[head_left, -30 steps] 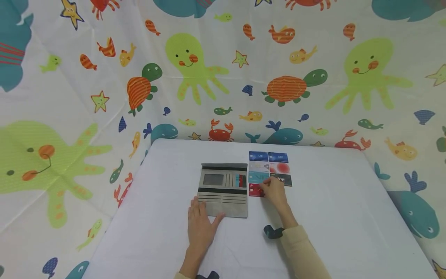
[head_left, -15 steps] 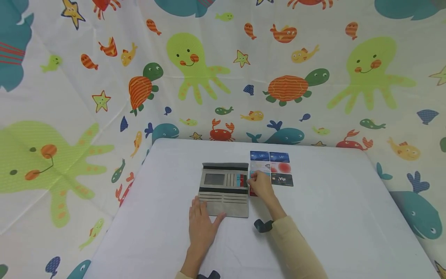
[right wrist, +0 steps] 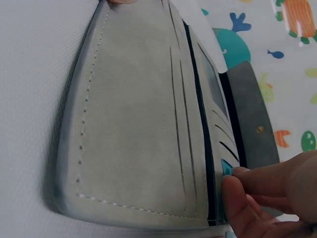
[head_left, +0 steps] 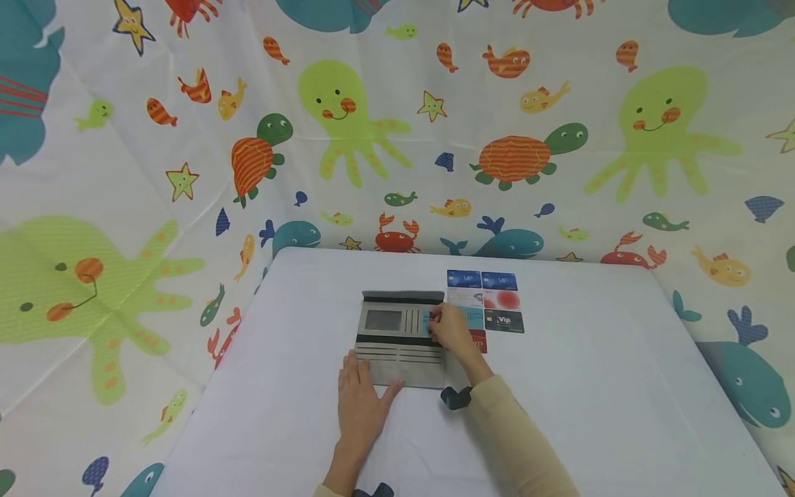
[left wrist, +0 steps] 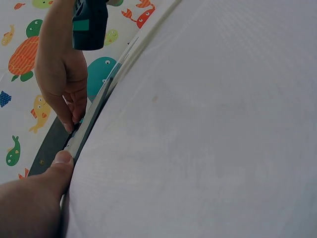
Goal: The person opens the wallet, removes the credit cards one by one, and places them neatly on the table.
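A long grey wallet lies unfolded on the white table, with card slots and a dark window on its inner side. My left hand rests flat at its lower left corner, the thumb along the near edge. My right hand is over the slots at the wallet's right side. There its thumb and forefinger pinch at a card in a slot; a teal card shows right at the fingertips. The fingers hide the slots beside it.
Right of the wallet, cards lie in two columns: blue cards at the top, then a white card, a red-circle card, a teal VIP card, a black card and a red card. A sea-animal curtain hangs behind.
My right hand has left the red card on the table and moved left and slightly up to the wallet's card slots. The left hand has stayed in place.
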`<state>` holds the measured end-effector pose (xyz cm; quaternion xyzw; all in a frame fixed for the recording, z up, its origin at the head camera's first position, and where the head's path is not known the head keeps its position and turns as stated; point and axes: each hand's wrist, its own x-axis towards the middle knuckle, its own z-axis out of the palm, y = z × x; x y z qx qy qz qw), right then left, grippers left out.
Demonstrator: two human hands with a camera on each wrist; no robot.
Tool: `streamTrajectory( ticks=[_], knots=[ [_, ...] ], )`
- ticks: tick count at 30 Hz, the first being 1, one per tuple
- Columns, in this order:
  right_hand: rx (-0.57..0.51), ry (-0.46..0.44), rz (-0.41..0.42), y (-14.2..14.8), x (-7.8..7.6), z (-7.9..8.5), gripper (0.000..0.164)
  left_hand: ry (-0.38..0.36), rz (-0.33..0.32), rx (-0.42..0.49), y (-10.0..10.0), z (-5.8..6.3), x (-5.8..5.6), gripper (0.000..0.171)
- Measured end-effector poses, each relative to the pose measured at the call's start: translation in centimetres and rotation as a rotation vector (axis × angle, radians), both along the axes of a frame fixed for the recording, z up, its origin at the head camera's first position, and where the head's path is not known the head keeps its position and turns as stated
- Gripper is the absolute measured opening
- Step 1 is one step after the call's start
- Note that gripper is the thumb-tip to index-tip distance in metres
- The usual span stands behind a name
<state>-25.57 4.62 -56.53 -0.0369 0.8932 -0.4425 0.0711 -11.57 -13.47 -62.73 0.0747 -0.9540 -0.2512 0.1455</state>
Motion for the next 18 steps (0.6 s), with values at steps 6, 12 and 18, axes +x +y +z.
streamTrajectory(
  ticks=[6,12,18],
  knots=[
    [0.082,0.001,0.053,-0.38,-0.18,-0.25,0.041,0.027,-0.001,-0.014,-0.02,-0.16,-0.02,0.091],
    [0.115,-0.025,0.074,-0.5,-0.42,-0.04,0.047,-0.043,-0.005,0.005,-0.11,-0.05,-0.03,0.092],
    [0.137,-0.084,0.103,-0.43,-0.97,0.31,0.046,-0.053,-0.004,0.006,-0.14,-0.06,-0.04,0.092]
  ],
)
